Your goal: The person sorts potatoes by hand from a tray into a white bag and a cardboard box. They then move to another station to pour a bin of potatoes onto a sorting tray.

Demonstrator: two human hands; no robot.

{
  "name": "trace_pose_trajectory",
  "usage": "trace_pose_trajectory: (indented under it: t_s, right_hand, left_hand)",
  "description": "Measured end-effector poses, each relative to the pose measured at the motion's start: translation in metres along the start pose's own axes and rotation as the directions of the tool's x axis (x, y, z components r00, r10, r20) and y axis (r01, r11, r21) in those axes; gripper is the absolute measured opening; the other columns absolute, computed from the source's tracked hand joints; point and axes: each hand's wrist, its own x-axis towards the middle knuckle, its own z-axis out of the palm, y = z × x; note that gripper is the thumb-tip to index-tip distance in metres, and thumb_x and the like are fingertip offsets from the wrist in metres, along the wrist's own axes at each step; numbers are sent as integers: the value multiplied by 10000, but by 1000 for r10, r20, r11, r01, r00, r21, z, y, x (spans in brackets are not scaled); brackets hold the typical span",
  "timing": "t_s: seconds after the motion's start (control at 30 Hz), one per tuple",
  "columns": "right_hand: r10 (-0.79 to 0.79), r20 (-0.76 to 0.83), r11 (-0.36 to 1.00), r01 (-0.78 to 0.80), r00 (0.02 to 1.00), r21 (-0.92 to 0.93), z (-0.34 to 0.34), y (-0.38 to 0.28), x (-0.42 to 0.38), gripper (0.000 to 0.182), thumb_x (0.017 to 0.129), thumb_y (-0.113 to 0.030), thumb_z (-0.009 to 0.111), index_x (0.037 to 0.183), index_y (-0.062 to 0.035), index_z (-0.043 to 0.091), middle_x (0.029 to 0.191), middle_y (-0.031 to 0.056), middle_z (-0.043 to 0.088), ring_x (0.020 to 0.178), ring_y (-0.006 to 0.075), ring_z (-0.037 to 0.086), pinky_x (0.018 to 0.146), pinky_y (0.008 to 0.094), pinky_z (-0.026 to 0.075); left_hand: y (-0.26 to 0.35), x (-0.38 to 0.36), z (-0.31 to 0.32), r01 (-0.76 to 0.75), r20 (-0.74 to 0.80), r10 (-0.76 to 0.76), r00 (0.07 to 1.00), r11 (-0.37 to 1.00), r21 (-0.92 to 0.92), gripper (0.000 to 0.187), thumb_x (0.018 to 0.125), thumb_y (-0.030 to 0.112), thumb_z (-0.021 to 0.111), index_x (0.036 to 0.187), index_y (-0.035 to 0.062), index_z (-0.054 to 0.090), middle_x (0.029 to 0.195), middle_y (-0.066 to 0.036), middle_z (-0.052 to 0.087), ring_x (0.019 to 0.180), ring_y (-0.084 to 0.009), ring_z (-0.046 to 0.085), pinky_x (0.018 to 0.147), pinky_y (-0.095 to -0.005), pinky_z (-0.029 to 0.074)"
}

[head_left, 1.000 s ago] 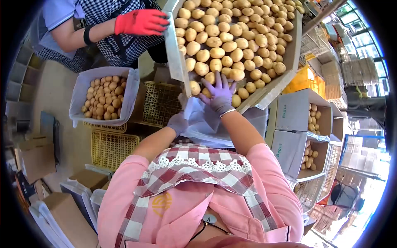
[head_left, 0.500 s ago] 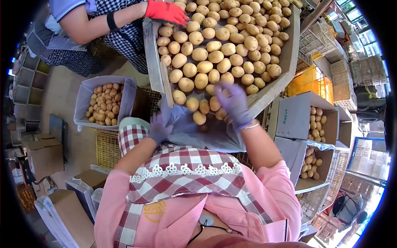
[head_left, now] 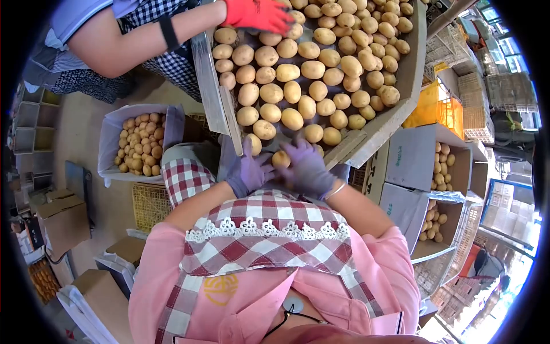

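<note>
Both my hands wear purple-grey gloves at the narrow lower mouth of a sloping wooden tray (head_left: 375, 135) full of potatoes. My left hand (head_left: 249, 171) is open, its fingers apart, with one fingertip against a potato (head_left: 254, 144) at the tray's left lip. My right hand (head_left: 308, 167) is open and slightly blurred, its fingers stretched toward the mouth. Beside its index finger and thumb is a single potato (head_left: 281, 159), between the two hands. The box below the mouth is mostly hidden by my hands and forearms.
A co-worker's red-gloved hand (head_left: 260, 14) reaches over the tray's upper left. A lined box of potatoes (head_left: 140, 143) stands left, near a yellow crate (head_left: 150, 205). At right are cardboard boxes (head_left: 409, 157) holding potatoes and an orange crate (head_left: 438, 106).
My left hand has moved up and right to the tray's mouth; my right hand has lowered slightly. Several potatoes have left the mouth. The red-gloved hand has moved right across the tray.
</note>
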Motion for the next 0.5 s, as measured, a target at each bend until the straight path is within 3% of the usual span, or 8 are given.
trace_pose_trajectory:
  t_s: [0.07, 0.1, 0.17, 0.23, 0.33, 0.37, 0.43, 0.5]
  right_hand:
    - [18, 253, 915, -118, 967, 386, -30, 9, 24, 318, 841, -328, 612, 1092, -134, 592, 1063, 187, 638, 1024, 337, 616, 788, 486, 505]
    - [36, -94, 962, -9, 995, 274, -21, 4, 35, 159, 840, -265, 606, 922, -130, 589, 795, 79, 662, 747, 297, 645, 653, 416, 507]
    - [-153, -547, 958, 259, 823, 120, -21, -7, 74, 267, 810, -236, 621, 1035, -93, 602, 958, 103, 652, 834, 284, 632, 690, 403, 501]
    - [-248, -619, 963, 257, 746, -76, 2, -9, 107, 402, 771, -227, 641, 1134, -60, 594, 1242, 141, 542, 1048, 328, 547, 888, 435, 452]
    - [-273, -560, 960, 258, 782, -108, 31, -5, 91, 490, 736, -248, 661, 1185, -66, 586, 1382, 144, 449, 1188, 345, 471, 975, 459, 411]
    - [-286, -528, 955, 281, 799, -91, 37, -4, 74, 506, 734, -250, 663, 1205, -84, 578, 1380, 138, 450, 1195, 329, 471, 961, 452, 421]
    - [-231, -495, 958, 284, 837, 32, 25, -2, 61, 524, 743, -244, 657, 1249, -146, 561, 1337, 124, 492, 1178, 296, 497, 909, 440, 452]
    - [-176, -438, 984, 167, 881, -60, 13, -1, 72, 410, 769, -210, 636, 1172, -150, 587, 1139, 109, 597, 1036, 277, 593, 736, 426, 501]
  left_hand:
    - [0, 3, -1, -19, -23, 19, 1000, 999, 31, 873, 813, 691, 524, 1450, 146, 280, 1429, -125, 368, 1204, -352, 481, 995, -504, 420]
    - [-1, 2, -2, -37, -30, 38, 999, 998, 53, 815, 829, 652, 548, 1429, 147, 327, 1401, -122, 404, 1184, -346, 497, 988, -501, 426]
    - [-4, 4, -8, -84, -49, 94, 994, 981, 177, 661, 855, 517, 604, 1353, 125, 413, 1334, -102, 463, 1157, -312, 514, 978, -492, 438]
    - [-6, 23, -38, -114, 7, 118, 993, 936, 334, 441, 879, 302, 661, 1242, 94, 521, 1218, -53, 559, 1171, -235, 516, 992, -473, 445]
    - [-3, 10, -36, -519, 473, 223, 853, 254, 816, 402, 895, 309, 648, 1206, 76, 548, 1161, -35, 601, 1216, -185, 493, 1032, -478, 414]
    - [-1, 7, -32, -504, 507, 155, 848, 534, 679, 480, 938, 382, 569, 1294, 72, 480, 1289, -74, 527, 1269, -208, 452, 1067, -495, 378]
    - [0, 14, -25, -415, 383, 219, 897, 713, 565, 589, 944, 486, 494, 1363, 82, 399, 1372, -101, 448, 1285, -262, 434, 1068, -517, 371]
    - [3, -6, -2, 49, 169, -68, 983, 992, 114, 776, 915, 672, 351, 1452, 120, 257, 1481, -120, 311, 1311, -372, 386, 1065, -557, 359]
